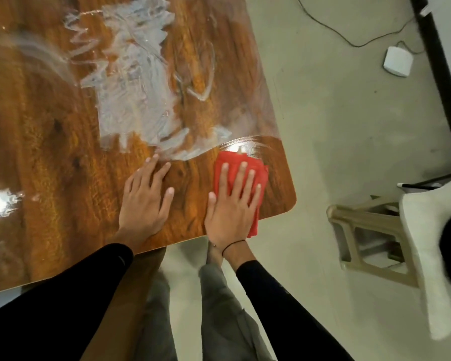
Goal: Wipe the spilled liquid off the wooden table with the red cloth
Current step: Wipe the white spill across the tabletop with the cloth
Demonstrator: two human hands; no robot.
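Both hands flat on the tabletop, lower centre of frame. Right hand (232,204): fingers straight and spread, pressing the red cloth (241,178) down near the table's lower-right rounded corner. Left hand (145,199): palm down on bare wood just left of the cloth, fingers straight, holding nothing.

Progress, judged: early to mid. Wooden table (50,152), glossy dark-amber grain with lamp glare at left edge of frame. Spilled liquid (133,82) covers a broad patch from upper centre down to just above the fingertips: pale, milky, streaked in smeared strokes, so it looks spread around rather than lifted. Thinner hazy arcs at upper left. Cloth sits at the spill's lower-right fringe; most of the wet area remains.

Cloth: soft, folded, bunched under the palm, one end overhanging the table edge. Texture looks like ribbed or terry weave; not certain.
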